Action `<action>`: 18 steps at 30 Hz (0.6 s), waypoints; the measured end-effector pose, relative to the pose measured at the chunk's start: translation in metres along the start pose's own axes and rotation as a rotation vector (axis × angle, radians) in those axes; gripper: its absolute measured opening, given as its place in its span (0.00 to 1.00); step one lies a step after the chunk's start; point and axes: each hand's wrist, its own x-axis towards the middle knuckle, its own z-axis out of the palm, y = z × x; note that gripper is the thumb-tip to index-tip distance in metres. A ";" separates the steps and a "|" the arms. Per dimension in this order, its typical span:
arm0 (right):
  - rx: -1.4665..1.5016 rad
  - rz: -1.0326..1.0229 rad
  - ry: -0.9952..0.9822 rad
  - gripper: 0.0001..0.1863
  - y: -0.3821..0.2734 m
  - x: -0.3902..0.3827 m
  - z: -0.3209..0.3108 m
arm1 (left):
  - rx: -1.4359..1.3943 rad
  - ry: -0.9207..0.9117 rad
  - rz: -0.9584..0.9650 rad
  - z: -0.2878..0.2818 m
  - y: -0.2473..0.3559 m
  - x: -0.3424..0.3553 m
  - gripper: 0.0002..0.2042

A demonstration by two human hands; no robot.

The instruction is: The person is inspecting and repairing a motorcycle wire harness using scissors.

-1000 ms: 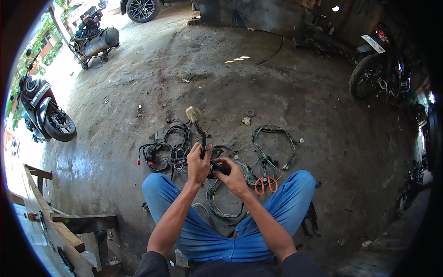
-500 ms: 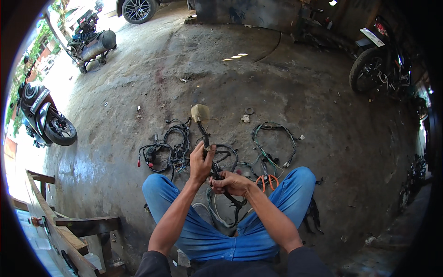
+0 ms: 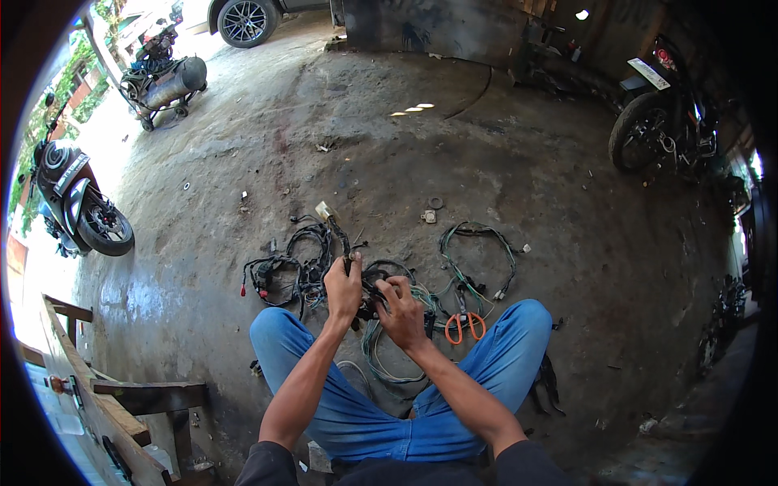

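Grey concrete floor (image 3: 519, 162), stained and dusty, fills a workshop that is open to daylight on the left side. The person sits low, with both knees in blue trousers spread apart, and the work lies between them. The left hand (image 3: 344, 285) is closed around a black wire bundle (image 3: 340, 243), which rises from the fist and points away from the body, a little to the left; a pale connector (image 3: 325, 211) sits at its far end. The right hand (image 3: 402, 312) is just beside the left one, a little nearer to the body, and its fingers are curled on the dark lower part of the same bundle; how tightly it grips I cannot tell. So the long axis runs from the hands forward, and the left hand is nearer to the connector.

Orange-handled scissors (image 3: 463, 324) lie on the floor just right of the right hand. More loops of wire (image 3: 284, 271) lie to the left and ahead. A scooter (image 3: 77, 206) stands far left, a motorcycle (image 3: 660, 121) far right.
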 end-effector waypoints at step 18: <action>0.935 0.422 -0.352 0.33 0.013 0.009 0.000 | 0.022 -0.021 0.016 -0.003 -0.005 0.003 0.19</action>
